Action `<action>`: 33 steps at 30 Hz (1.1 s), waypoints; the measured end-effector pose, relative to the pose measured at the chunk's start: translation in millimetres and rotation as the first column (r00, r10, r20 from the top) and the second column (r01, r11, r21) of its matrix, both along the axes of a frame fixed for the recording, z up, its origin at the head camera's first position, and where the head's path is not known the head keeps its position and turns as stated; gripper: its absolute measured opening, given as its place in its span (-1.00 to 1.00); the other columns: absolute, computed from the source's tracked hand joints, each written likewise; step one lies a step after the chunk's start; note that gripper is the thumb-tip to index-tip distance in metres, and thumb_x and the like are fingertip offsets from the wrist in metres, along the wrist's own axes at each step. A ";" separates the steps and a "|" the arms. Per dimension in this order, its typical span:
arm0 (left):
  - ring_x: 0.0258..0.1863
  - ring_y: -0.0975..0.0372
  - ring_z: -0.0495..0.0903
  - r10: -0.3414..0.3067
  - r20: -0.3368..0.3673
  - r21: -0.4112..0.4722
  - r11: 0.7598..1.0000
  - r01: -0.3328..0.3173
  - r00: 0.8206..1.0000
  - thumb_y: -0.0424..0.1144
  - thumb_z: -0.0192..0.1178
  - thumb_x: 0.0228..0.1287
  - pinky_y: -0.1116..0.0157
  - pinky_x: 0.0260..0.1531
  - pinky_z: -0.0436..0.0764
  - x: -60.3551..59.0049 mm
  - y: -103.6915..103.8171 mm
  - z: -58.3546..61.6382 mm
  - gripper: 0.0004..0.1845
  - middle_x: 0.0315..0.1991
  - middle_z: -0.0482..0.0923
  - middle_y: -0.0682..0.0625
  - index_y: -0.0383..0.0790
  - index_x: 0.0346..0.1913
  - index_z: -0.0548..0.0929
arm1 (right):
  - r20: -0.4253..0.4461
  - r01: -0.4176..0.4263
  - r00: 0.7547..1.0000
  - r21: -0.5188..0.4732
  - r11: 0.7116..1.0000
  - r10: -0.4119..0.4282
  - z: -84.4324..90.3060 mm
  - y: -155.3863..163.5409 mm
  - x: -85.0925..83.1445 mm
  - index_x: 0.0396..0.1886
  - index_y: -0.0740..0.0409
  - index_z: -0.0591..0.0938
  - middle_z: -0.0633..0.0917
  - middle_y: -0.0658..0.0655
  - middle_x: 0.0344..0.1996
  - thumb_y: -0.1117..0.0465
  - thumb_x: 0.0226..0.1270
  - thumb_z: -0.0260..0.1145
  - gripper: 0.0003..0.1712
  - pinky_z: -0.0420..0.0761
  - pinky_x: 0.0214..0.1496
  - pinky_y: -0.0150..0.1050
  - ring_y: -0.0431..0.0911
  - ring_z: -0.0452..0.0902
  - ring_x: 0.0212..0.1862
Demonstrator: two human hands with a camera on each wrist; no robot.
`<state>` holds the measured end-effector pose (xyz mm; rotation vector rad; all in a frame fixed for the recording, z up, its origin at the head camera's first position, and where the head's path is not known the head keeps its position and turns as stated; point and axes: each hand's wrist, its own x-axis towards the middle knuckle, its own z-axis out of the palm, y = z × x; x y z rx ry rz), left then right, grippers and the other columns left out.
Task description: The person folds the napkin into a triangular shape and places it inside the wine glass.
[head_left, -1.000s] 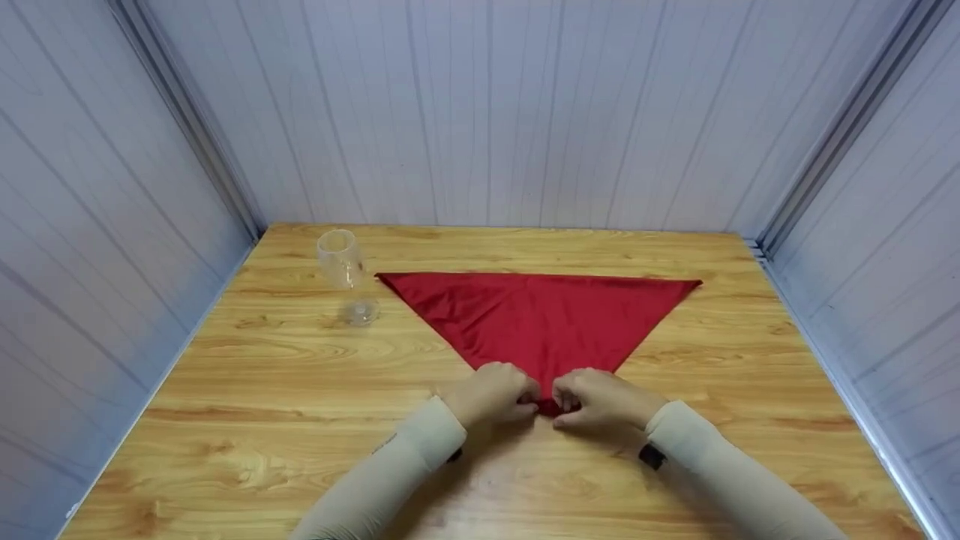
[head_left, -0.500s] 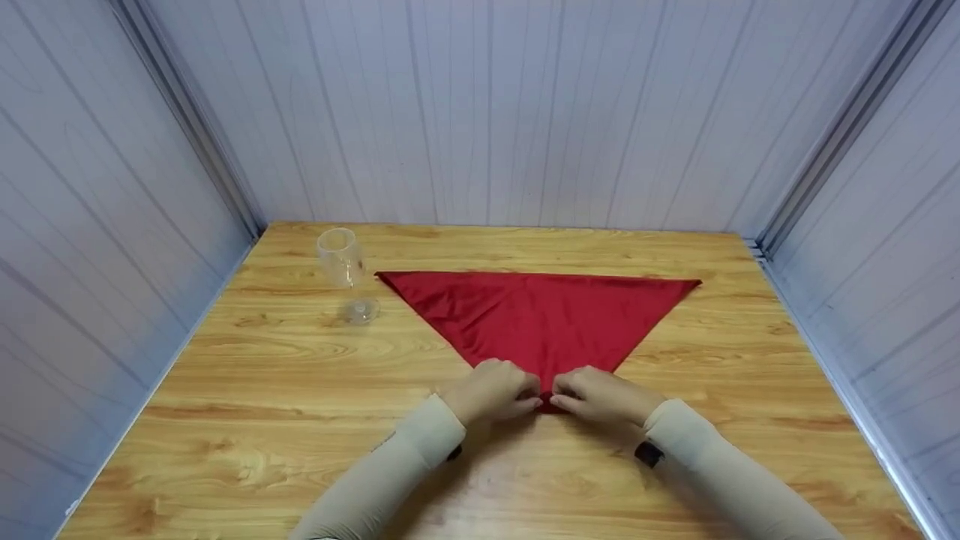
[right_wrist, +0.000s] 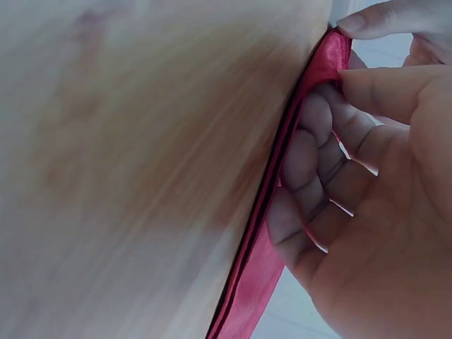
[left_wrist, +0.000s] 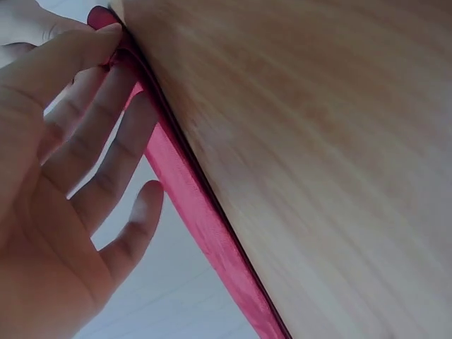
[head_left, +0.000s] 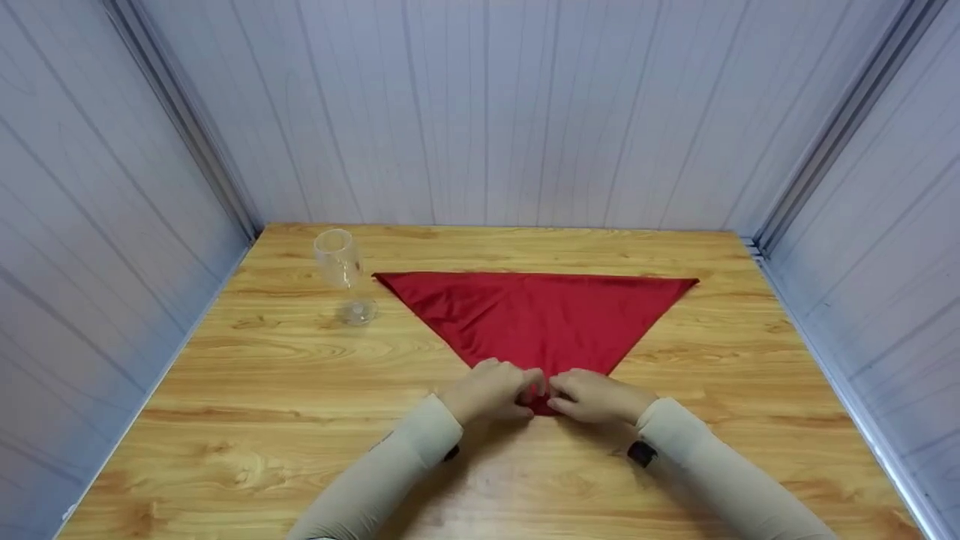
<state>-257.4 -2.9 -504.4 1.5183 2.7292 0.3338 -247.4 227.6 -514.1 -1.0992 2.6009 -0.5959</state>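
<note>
A red satin cloth (head_left: 540,322), folded into a triangle, lies flat with its long edge at the back. Its near end, partly hidden by my hands, has a small turned-up fold. My left hand (head_left: 491,391) pinches this fold between thumb and fingers; in the left wrist view, the thumb (left_wrist: 106,35) presses on the cloth edge and the other fingers spread along it. Close beside it, my right hand (head_left: 596,396) holds the same end. The right wrist view shows its fingers (right_wrist: 300,159) curled behind the red edge (right_wrist: 321,67) and the thumb on it.
A clear stemmed glass (head_left: 341,262) stands upright on the wooden table (head_left: 262,420), left of the cloth's far left corner. Pale panelled walls (head_left: 480,112) enclose the table at the back and both sides.
My left hand's fingers have loosened and lifted slightly at the fold. My right thumb has shifted forward onto the cloth's near edge. The glass and the rest of the cloth stay put.
</note>
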 end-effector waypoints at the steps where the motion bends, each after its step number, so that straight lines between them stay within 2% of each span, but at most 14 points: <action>1: -0.45 0.44 0.53 -0.010 0.007 -0.001 1.000 0.010 1.000 -0.07 0.46 0.20 0.40 -0.40 0.48 -0.9 0.1 -0.3 -0.76 -0.41 0.63 0.22 0.04 -0.11 0.68 | 0.001 0.004 1.000 -0.001 1.000 -0.004 -0.2 0.0 -0.2 -0.45 0.01 0.51 0.45 -0.15 -0.52 0.17 0.51 0.20 -0.75 0.41 -0.28 -0.27 -0.24 0.34 -0.40; 6: -0.38 0.46 0.56 -0.031 0.055 -0.023 0.999 0.033 0.998 -0.10 0.46 0.20 0.39 -0.35 0.51 -2.8 1.1 -0.4 -0.79 -0.35 0.66 0.26 0.09 -0.10 0.76 | -0.011 0.012 1.000 0.000 1.000 -0.012 -0.3 -0.9 0.2 -0.47 0.00 0.50 0.43 -0.14 -0.54 0.17 0.48 0.23 -0.75 0.40 -0.28 -0.27 -0.24 0.33 -0.41; 15: -0.37 0.47 0.61 0.017 0.078 -0.040 0.999 -0.014 0.997 -0.07 0.47 0.19 0.39 -0.33 0.54 -2.2 4.0 -0.6 -0.83 -0.36 0.70 0.28 0.09 -0.15 0.82 | 0.011 0.041 0.999 -0.003 0.999 -0.041 -2.6 -1.1 0.9 -0.43 -0.02 0.51 0.47 -0.16 -0.52 0.13 0.43 0.30 -0.79 0.45 -0.28 -0.29 -0.25 0.38 -0.39; 20: -0.38 0.46 0.62 0.029 0.033 -0.058 0.998 -0.027 0.999 -0.06 0.46 0.20 0.38 -0.32 0.53 -1.3 6.1 0.4 -0.85 -0.37 0.70 0.31 0.13 -0.17 0.83 | 0.047 0.050 0.998 -0.048 0.998 -0.048 -2.8 0.4 0.6 -0.37 -0.02 0.50 0.50 -0.16 -0.51 0.17 0.42 0.33 -0.82 0.49 -0.30 -0.31 -0.26 0.42 -0.39; 26: -0.35 0.43 0.65 0.036 -0.052 -0.059 0.998 -0.039 0.998 -0.13 0.43 0.18 0.34 -0.32 0.52 1.3 8.7 3.7 -0.88 -0.39 0.70 0.32 0.17 -0.23 0.84 | -0.032 0.000 0.999 -0.092 0.996 -0.003 -3.4 1.5 1.4 -0.36 0.01 0.51 0.49 -0.17 -0.48 0.22 0.41 0.33 -0.83 0.49 -0.26 -0.29 -0.25 0.41 -0.37; 29: -0.35 0.43 0.64 0.046 -0.045 -0.059 0.997 -0.048 0.998 -0.14 0.40 0.19 0.33 -0.30 0.53 1.6 9.6 1.4 -0.88 -0.39 0.69 0.32 0.17 -0.22 0.84 | -0.059 -0.021 0.998 -0.095 0.995 0.016 -3.7 3.0 3.3 -0.32 0.01 0.54 0.51 -0.15 -0.49 0.15 0.38 0.37 -0.85 0.49 -0.26 -0.29 -0.25 0.42 -0.36; 33: -0.34 0.41 0.63 0.071 0.003 -0.068 0.995 -0.071 0.997 -0.14 0.36 0.22 0.32 -0.29 0.55 1.5 9.4 -1.5 -0.88 -0.37 0.68 0.31 0.14 -0.20 0.82 | -0.063 -0.030 0.998 -0.087 0.996 0.025 -2.7 3.9 5.2 -0.27 0.02 0.58 0.54 -0.11 -0.48 0.09 0.29 0.45 -0.79 0.48 -0.27 -0.29 -0.24 0.42 -0.36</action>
